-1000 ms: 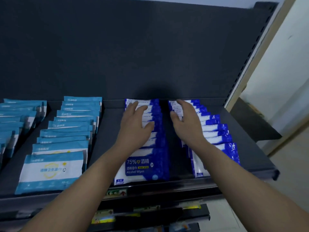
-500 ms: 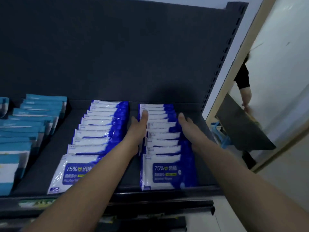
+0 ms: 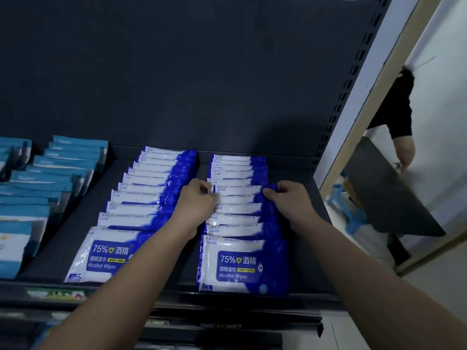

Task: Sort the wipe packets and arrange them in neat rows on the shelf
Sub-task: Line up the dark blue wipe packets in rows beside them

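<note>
Two rows of blue-and-white alcohol wipe packets lie overlapped on the dark shelf (image 3: 75,236): a left row (image 3: 141,198) and a right row (image 3: 240,223). My left hand (image 3: 197,203) pinches the left edge of one packet (image 3: 237,190) in the middle of the right row. My right hand (image 3: 290,198) pinches the same packet's right, blue edge. Both arms reach in from the bottom of the view. The front packet of the right row (image 3: 242,266) reads "75% Alcohol Wipes".
Rows of light-blue wipe packets (image 3: 58,168) fill the shelf's left side. The shelf's front lip (image 3: 177,296) carries price labels. At the right, a perforated upright (image 3: 348,84) ends the shelf; beyond it a person (image 3: 401,122) carries a dark board (image 3: 384,193).
The view has shifted right. My hands went from lying flat on the two rows to straddling the right row, and now pinch one packet by its two ends.
</note>
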Action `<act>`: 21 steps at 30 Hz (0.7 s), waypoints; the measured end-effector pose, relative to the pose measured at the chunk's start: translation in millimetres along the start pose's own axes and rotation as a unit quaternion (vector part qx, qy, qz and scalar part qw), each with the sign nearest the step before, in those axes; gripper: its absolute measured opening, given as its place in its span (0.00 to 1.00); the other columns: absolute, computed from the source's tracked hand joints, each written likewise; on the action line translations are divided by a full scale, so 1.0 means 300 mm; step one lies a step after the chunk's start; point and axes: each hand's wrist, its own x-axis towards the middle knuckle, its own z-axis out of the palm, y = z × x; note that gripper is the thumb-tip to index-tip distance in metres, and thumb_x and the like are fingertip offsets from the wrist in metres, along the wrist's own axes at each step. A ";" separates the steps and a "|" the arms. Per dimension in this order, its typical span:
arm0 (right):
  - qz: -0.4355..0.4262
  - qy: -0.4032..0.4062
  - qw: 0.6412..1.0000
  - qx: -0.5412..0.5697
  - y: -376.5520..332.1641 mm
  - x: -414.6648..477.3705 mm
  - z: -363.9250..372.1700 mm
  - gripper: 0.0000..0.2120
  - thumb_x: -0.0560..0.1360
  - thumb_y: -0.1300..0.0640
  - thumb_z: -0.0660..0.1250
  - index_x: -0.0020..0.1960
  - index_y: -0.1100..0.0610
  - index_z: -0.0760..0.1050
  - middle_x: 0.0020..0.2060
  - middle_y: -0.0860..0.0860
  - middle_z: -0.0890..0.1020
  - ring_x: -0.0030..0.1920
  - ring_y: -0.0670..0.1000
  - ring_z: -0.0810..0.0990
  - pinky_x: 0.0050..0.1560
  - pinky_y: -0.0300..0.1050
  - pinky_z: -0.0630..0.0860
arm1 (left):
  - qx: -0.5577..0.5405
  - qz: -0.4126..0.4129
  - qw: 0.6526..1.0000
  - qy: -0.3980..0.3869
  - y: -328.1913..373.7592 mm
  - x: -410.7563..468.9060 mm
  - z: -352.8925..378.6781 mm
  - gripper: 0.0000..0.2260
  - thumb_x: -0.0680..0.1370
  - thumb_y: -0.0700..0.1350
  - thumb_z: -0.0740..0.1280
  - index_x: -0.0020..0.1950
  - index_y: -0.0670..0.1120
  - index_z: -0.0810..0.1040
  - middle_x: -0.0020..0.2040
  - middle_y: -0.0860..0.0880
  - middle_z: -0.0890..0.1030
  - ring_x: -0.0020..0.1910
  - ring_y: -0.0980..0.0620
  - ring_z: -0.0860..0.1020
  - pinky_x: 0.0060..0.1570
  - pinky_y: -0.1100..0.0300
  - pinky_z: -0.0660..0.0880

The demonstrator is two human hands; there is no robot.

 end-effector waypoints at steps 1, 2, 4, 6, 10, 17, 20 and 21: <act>0.014 -0.008 1.000 0.015 -0.007 0.003 -0.001 0.08 0.74 0.58 0.72 0.38 0.56 0.75 0.40 0.56 0.83 0.43 0.56 0.82 0.44 0.51 0.79 | 0.010 0.009 1.000 -0.002 -0.009 0.000 -0.003 0.08 0.77 0.39 0.67 0.54 0.46 0.72 0.48 0.47 0.77 0.38 0.53 0.74 0.36 0.62 0.72; 0.024 -0.017 0.999 0.030 -0.017 0.003 0.000 0.07 0.73 0.59 0.72 0.39 0.56 0.76 0.41 0.56 0.83 0.43 0.56 0.82 0.44 0.51 0.80 | 0.004 0.014 1.000 -0.003 -0.013 0.000 -0.005 0.08 0.77 0.37 0.67 0.53 0.46 0.72 0.45 0.47 0.76 0.37 0.54 0.74 0.35 0.63 0.72; 0.046 -0.035 0.996 0.069 -0.032 -0.001 0.015 0.06 0.73 0.62 0.72 0.40 0.57 0.76 0.43 0.57 0.83 0.42 0.55 0.83 0.42 0.49 0.81 | -0.015 0.025 1.000 0.002 -0.006 0.002 -0.004 0.09 0.75 0.34 0.69 0.49 0.46 0.73 0.41 0.49 0.75 0.36 0.54 0.74 0.33 0.65 0.71; 0.050 -0.044 0.996 0.056 -0.033 0.002 0.028 0.06 0.73 0.62 0.73 0.39 0.57 0.77 0.43 0.57 0.84 0.43 0.55 0.84 0.44 0.52 0.82 | -0.007 0.039 0.999 0.002 -0.009 0.016 -0.003 0.10 0.74 0.34 0.70 0.45 0.47 0.73 0.40 0.50 0.75 0.36 0.55 0.73 0.34 0.66 0.70; 0.029 -0.025 0.999 -0.009 -0.041 0.024 0.007 0.09 0.71 0.51 0.74 0.41 0.56 0.77 0.43 0.54 0.84 0.45 0.54 0.83 0.48 0.54 0.81 | 0.015 0.086 0.996 0.017 -0.001 0.017 -0.002 0.08 0.76 0.39 0.70 0.50 0.48 0.72 0.42 0.53 0.76 0.37 0.57 0.75 0.34 0.70 0.71; 0.050 -0.103 0.991 0.071 -0.086 0.031 0.075 0.27 0.81 0.43 0.56 0.77 0.50 0.55 0.68 0.49 0.71 0.61 0.51 0.75 0.62 0.48 0.72 | -0.097 -0.079 0.986 -0.109 0.038 0.082 0.052 0.26 0.81 0.59 0.57 0.77 0.52 0.58 0.68 0.55 0.68 0.69 0.51 0.68 0.66 0.57 0.65; 0.044 -0.089 0.993 0.064 -0.086 0.046 0.071 0.30 0.81 0.42 0.54 0.78 0.51 0.51 0.70 0.49 0.69 0.64 0.52 0.72 0.65 0.48 0.69 | -0.180 -0.089 0.974 -0.102 0.020 0.128 0.051 0.26 0.78 0.61 0.60 0.72 0.49 0.67 0.66 0.49 0.76 0.61 0.50 0.76 0.60 0.55 0.73; 0.045 -0.086 0.993 0.071 -0.085 0.051 0.069 0.30 0.81 0.42 0.54 0.79 0.50 0.49 0.72 0.50 0.67 0.67 0.53 0.71 0.67 0.49 0.69 | -0.196 -0.083 0.973 -0.090 0.020 0.134 0.050 0.25 0.78 0.61 0.59 0.70 0.48 0.69 0.62 0.48 0.79 0.59 0.50 0.78 0.59 0.53 0.74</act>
